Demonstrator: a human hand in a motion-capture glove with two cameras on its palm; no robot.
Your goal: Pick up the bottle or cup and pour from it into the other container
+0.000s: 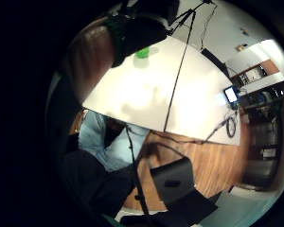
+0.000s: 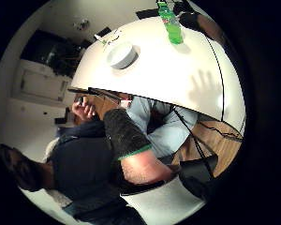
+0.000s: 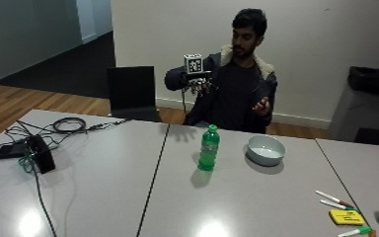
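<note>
A green plastic bottle (image 3: pixel 208 148) with a green cap stands upright near the middle of the grey table (image 3: pixel 97 197). A white bowl (image 3: pixel 266 149) sits just beside it, toward the person's bare hand (image 3: pixel 262 106). My gloved right hand (image 3: pixel 197 85) is raised in the air at chest height, behind the table's far edge and above the bottle, with fingers spread and holding nothing. The thumb side palm view shows the bottle (image 2: pixel 171 23) and the bowl (image 2: pixel 122 55) on the table (image 2: pixel 178 70). A bit of the green bottle (image 1: pixel 143 53) shows in the little finger side palm view.
A black device with coiled cables (image 3: pixel 38 153) lies at the table's left end. Markers (image 3: pixel 334 200) and a yellow block (image 3: pixel 346 217) lie at the front right corner. A black chair (image 3: pixel 132 93) stands behind the table.
</note>
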